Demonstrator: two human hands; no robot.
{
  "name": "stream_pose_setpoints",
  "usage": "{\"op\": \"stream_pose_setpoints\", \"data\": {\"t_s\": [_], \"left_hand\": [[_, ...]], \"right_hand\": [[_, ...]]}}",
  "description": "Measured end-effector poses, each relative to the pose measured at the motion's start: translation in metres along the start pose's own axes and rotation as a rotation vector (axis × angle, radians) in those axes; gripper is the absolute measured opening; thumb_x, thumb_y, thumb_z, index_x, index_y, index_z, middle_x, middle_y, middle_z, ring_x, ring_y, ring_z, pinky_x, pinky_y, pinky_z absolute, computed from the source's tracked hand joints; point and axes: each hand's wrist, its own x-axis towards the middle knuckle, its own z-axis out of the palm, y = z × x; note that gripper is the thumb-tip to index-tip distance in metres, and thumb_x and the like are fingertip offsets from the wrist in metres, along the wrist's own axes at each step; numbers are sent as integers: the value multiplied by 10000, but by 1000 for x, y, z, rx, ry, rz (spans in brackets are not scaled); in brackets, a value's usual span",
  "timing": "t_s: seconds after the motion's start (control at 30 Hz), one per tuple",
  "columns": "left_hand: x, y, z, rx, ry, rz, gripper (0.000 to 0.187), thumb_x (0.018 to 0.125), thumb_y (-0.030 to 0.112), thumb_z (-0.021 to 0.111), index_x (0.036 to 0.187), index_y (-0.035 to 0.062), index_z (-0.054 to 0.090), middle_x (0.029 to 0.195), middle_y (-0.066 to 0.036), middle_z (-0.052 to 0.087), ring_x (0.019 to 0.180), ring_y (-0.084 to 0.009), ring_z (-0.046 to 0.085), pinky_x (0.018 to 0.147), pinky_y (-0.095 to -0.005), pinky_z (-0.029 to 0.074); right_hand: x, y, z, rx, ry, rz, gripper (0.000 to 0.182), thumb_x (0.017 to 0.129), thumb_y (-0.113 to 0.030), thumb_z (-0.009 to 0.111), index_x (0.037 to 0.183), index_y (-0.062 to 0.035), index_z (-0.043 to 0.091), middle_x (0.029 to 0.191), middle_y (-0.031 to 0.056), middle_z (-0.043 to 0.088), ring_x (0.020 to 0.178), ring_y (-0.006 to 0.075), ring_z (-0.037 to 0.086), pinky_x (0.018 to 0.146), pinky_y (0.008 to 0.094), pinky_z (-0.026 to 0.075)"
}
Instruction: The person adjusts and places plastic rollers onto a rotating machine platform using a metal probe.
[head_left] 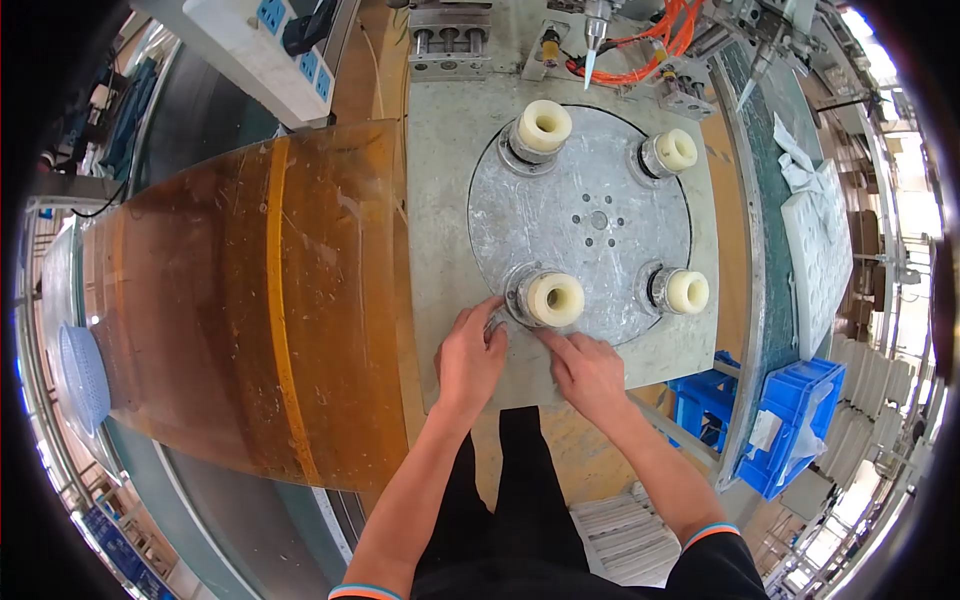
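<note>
A round metal turntable carries several metal holders, each topped with a cream-coloured plastic collar. Both hands are at the holder nearest me, whose cream collar stands upright. My left hand is at the left of its base, index fingertip by the metal flange and thumb apart from it. From the front right, my right hand reaches toward the same base with its index finger stretched out. Neither hand shows anything held between its fingers. Whether the fingertips press on the flange is hard to see.
Above the turntable's far edge hangs a dispensing nozzle with orange tubing beside it. An amber transparent panel lies to the left. Blue crates stand at right, below a white tray. A power strip is at upper left.
</note>
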Motion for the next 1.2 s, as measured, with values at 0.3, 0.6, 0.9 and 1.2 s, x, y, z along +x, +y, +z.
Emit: {"op": "stream_pose_setpoints", "data": {"t_s": [0.3,0.6,0.9,1.2], "left_hand": [[0,-5,4,30,23,17,321,823,112,580,1144,120,588,980,-82,600,740,-222,594,702,-324,477],[2,-4,3,-1,25,10,307,824,111,587,1131,113,593,1002,-81,603,771,-228,598,717,-322,477],[6,0,9,-52,43,-2,283,820,94,586,1096,26,596,985,-134,605,788,-222,562,741,-313,453],[-60,-3,2,-512,-195,-209,195,909,164,531,990,2,603,750,24,502,616,-81,487,546,-240,407]], "right_hand": [[8,-6,1,24,-37,-31,437,775,-114,598,1197,-224,568,688,44,496,555,248,509,537,363,420],[5,-14,4,131,-12,62,407,809,-143,571,1213,-186,538,729,80,527,572,306,532,569,397,455],[-11,19,-23,172,-71,270,309,777,-59,559,1086,-79,562,876,105,606,698,310,584,629,366,467],[-23,-48,-5,989,-23,495,205,875,-61,547,1076,-19,547,900,92,605,789,161,583,705,281,469]]}}
